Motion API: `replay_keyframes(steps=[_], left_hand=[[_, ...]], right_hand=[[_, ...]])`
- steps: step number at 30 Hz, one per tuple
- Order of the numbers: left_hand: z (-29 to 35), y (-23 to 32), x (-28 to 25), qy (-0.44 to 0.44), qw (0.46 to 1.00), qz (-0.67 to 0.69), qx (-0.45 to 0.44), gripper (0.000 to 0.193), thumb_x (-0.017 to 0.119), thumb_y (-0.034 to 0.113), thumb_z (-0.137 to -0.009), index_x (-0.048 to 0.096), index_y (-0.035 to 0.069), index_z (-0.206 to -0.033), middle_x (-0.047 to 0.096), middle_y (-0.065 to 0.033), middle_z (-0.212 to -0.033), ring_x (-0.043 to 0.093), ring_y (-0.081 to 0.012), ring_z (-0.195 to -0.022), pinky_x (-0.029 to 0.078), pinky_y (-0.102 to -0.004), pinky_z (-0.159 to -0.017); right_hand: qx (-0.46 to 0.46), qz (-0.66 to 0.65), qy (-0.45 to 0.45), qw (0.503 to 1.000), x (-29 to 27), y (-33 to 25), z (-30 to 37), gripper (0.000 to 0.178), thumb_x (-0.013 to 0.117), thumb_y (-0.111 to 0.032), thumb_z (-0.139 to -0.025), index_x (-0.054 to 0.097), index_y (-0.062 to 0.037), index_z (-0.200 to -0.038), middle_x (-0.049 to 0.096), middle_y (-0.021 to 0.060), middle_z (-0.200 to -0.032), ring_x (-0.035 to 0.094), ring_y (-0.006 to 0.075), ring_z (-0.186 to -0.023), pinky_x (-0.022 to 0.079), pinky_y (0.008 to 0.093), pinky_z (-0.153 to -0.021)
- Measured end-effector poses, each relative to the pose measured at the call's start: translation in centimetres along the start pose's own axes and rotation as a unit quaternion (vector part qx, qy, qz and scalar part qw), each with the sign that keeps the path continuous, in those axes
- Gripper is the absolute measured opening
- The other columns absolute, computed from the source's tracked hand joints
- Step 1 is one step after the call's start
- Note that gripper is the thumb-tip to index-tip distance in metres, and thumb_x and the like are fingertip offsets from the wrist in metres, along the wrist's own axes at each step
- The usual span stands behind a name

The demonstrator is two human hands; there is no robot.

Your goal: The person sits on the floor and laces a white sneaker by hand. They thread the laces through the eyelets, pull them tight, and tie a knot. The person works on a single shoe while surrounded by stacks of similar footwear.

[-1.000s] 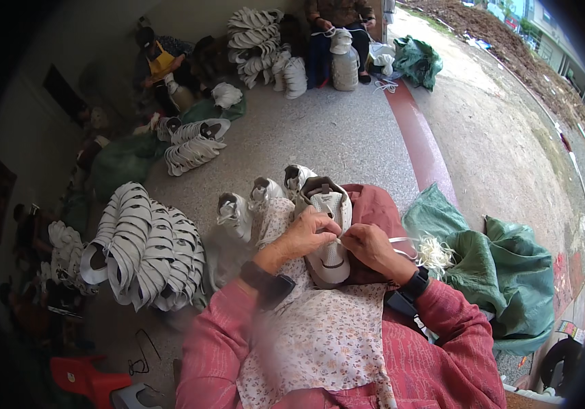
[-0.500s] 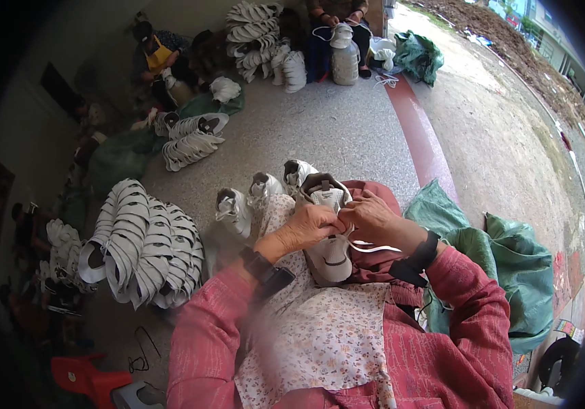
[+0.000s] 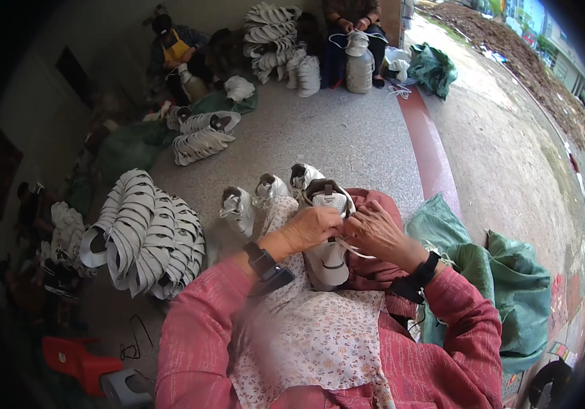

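Observation:
A white and grey shoe upper with a dark collar lies across my lap, its toe turned toward me. My left hand is closed in a pinch over its lacing area; the fingertips hide what is between them. Close against it, my right hand pinches a white shoelace, and part of the lace curves out below the fingers. Beyond my knees stand three more white shoe uppers, a left one, a middle one and a right one, with laces showing.
Nested shoe uppers form a big stack on the floor to my left. Green sacks lie at my right. A red stool is at lower left. Farther off, one person handles a lace over a plastic jug; another wears a yellow apron.
The view has shifted slightly, so the surroundings sit a little lower. Both hands stay together over the shoe upper; the lace's loose part beside my right hand now shows shorter.

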State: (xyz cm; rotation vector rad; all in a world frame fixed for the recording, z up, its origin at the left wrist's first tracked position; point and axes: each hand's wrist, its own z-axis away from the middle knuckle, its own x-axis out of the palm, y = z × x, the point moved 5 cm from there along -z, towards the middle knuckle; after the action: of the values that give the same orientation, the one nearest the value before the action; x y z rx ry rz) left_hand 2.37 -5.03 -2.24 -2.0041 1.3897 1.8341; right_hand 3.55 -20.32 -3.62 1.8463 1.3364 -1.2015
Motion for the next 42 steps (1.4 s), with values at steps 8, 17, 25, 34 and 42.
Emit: replay_keyframes(steps=[8,17,25,34,42], left_hand=[[15.9,-9.9,-19.3,0.425,0.856,-0.037,-0.292,0.011,0.073,0.007,-0.087,0.074,0.002,-0.096,0.066,-0.0030,-0.080,0.061,-0.0106,-0.069,0.050,-0.0248,-0.065],[36.6,-11.7,-17.9,0.596,0.653,0.387,-0.261,0.036,0.059,0.009,-0.100,0.053,-0.004,-0.133,0.066,-0.0114,-0.116,0.059,-0.0095,-0.081,0.040,-0.0190,-0.055],[44.8,-10.4,-21.8,0.677,0.559,0.448,-0.169,0.039,0.059,0.007,-0.099,0.051,-0.005,-0.135,0.059,-0.0086,-0.139,0.060,-0.0072,-0.090,0.036,-0.0184,-0.052],[24.7,-8.3,-12.5,0.393,0.782,0.360,-0.324,0.017,0.066,0.021,-0.098,0.067,0.004,-0.102,0.064,-0.0017,-0.075,0.043,-0.0017,-0.054,0.033,-0.0168,-0.049],[9.5,-2.7,-1.5,0.128,0.965,0.120,-0.195,0.019,0.067,0.024,-0.094,0.072,0.006,-0.099,0.072,-0.0078,-0.085,0.068,-0.0199,-0.072,0.053,-0.0318,-0.067]], right_hand=[[0.011,-0.044,-0.034,0.998,1.3,0.1,-0.7,0.022,0.069,-0.026,-0.086,0.056,-0.0103,-0.094,0.059,0.0056,-0.090,0.059,0.0232,-0.092,0.038,0.0395,-0.094],[0.080,-0.184,-0.035,0.979,-1.7,-0.9,-1.2,0.016,0.068,-0.019,-0.086,0.066,-0.0121,-0.100,0.059,0.0083,-0.100,0.062,0.0275,-0.097,0.045,0.0429,-0.088],[0.126,-0.168,-0.090,0.973,0.9,-3.7,-3.6,0.013,0.064,-0.011,-0.091,0.063,-0.0061,-0.102,0.058,0.0083,-0.101,0.063,0.0258,-0.085,0.051,0.0361,-0.072],[0.342,-0.579,0.058,0.738,-6.4,-0.6,2.6,0.021,0.052,-0.018,-0.105,0.060,-0.0008,-0.116,0.064,0.0040,-0.091,0.062,0.0091,-0.079,0.050,0.0235,-0.066],[0.522,-0.660,0.387,0.378,-4.9,5.5,18.9,0.025,0.056,-0.023,-0.104,0.059,-0.0017,-0.117,0.061,0.0018,-0.087,0.055,0.0090,-0.068,0.048,0.0235,-0.062]])
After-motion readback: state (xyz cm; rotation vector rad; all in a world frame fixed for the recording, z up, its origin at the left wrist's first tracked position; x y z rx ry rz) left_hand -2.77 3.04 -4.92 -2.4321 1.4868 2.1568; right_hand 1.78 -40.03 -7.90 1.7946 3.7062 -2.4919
